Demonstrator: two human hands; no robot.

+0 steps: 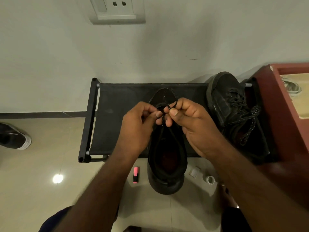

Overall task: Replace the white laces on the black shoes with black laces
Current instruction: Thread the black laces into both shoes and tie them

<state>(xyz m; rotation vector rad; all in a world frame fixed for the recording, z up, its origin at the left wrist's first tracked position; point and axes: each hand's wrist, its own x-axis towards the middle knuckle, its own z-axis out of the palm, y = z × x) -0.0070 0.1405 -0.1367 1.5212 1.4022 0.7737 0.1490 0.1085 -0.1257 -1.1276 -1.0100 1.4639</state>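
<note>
A black shoe point(167, 158) lies toe-away on the black fabric rack point(123, 101), its heel hanging over the front edge. My left hand point(138, 129) and my right hand point(195, 124) meet above its tongue. Each pinches a strand of the black lace point(168, 108), which loops between my fingertips. A second black shoe point(229, 101) lies on the rack's right end, with a speckled black lace point(247, 121) threaded through it and trailing loose. White laces point(291, 87) lie coiled on the beige surface at the far right.
A dark red cabinet point(274, 131) stands right of the rack. On the tiled floor lie a pink highlighter point(136, 174), a small clear packet point(194, 171) and a tape roll point(210, 180). Another shoe point(13, 138) sits at the left edge. A wall socket point(117, 9) is above.
</note>
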